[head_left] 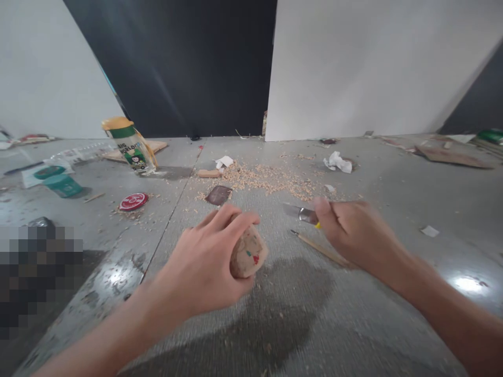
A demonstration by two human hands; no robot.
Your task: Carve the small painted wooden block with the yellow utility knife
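Note:
My left hand [214, 254] is wrapped round a light brown block [249, 254] with small red and green marks on its end face. To the right, my right hand [348, 228] grips a cutter knife [308, 215] with a bit of yellow on its handle. The blade points left, toward the block, and a gap separates the two. Beneath my right hand a thin wooden-handled tool [320, 248] lies on the grey floor [243, 345]. My right fingertips are partly hidden behind the thumb.
Wood shavings [267, 178] spread ahead, beside a small wood piece [209, 173] and a dark flat piece [219, 195]. Leftward are a yellow-lidded bottle [133, 149], a red round lid [133, 201] and a teal container [63, 185]. Crumpled tissue [338, 162] lies ahead right. Panels stand behind.

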